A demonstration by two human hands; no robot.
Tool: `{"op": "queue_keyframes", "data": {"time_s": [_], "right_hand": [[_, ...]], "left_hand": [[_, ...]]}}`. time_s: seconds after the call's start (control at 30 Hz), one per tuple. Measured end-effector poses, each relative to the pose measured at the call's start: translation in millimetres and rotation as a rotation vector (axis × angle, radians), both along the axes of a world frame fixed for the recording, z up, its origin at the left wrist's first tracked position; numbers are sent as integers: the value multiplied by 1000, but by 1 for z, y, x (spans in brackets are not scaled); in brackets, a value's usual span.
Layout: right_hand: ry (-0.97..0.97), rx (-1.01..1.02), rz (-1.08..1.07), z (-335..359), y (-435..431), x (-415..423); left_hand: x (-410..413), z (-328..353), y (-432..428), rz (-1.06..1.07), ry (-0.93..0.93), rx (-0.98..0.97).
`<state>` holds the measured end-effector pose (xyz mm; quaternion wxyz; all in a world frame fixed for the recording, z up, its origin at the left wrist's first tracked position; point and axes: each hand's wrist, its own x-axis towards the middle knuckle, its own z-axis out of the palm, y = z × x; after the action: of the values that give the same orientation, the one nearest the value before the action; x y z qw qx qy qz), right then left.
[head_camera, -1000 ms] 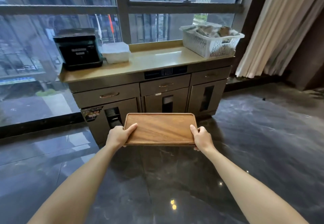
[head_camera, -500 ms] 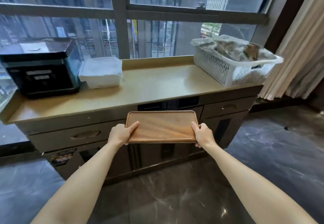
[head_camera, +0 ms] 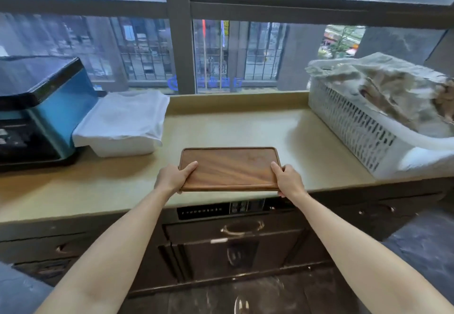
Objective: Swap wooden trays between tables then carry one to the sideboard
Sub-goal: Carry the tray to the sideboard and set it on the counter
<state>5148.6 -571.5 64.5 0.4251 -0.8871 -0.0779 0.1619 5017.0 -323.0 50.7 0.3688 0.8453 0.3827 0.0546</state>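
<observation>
A flat brown wooden tray (head_camera: 229,166) with a low rim is held level over the front part of the beige sideboard top (head_camera: 245,127). My left hand (head_camera: 173,177) grips its near left corner, thumb on top. My right hand (head_camera: 287,178) grips its near right corner the same way. The tray's near edge hangs just above the sideboard's front edge; whether its underside touches the top I cannot tell. Nothing lies on the tray.
A folded white cloth stack (head_camera: 122,122) sits left of the tray, next to a black and blue appliance (head_camera: 36,109). A white slotted basket (head_camera: 363,122) full of crumpled cloth stands at the right. Windows run behind the sideboard; drawers (head_camera: 240,227) lie below.
I have walked up to the sideboard. The tray, still in both hands, has gone from in front of the drawers to above the sideboard top.
</observation>
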Motion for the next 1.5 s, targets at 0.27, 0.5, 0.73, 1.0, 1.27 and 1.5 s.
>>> {"op": "queue_keyframes", "data": {"time_s": [0.27,0.5,0.73,1.0,1.27,1.5], "right_hand": [[28,-11,69,1,62,147],[53,-56,116,-6,98,220],[39,-117,125,-14,129,271],[43,-142,92,-28,168,325],[31,-229,175,-40,192,358],[-21,-343,224,-45,195,362]], "left_hand": [[118,1,42,62,100,38],[188,-10,77,69,170,15],[245,-19,112,23,210,14],[297,-30,150,28,256,78],[320,-38,168,46,318,110],[328,-33,171,6,378,164]]}}
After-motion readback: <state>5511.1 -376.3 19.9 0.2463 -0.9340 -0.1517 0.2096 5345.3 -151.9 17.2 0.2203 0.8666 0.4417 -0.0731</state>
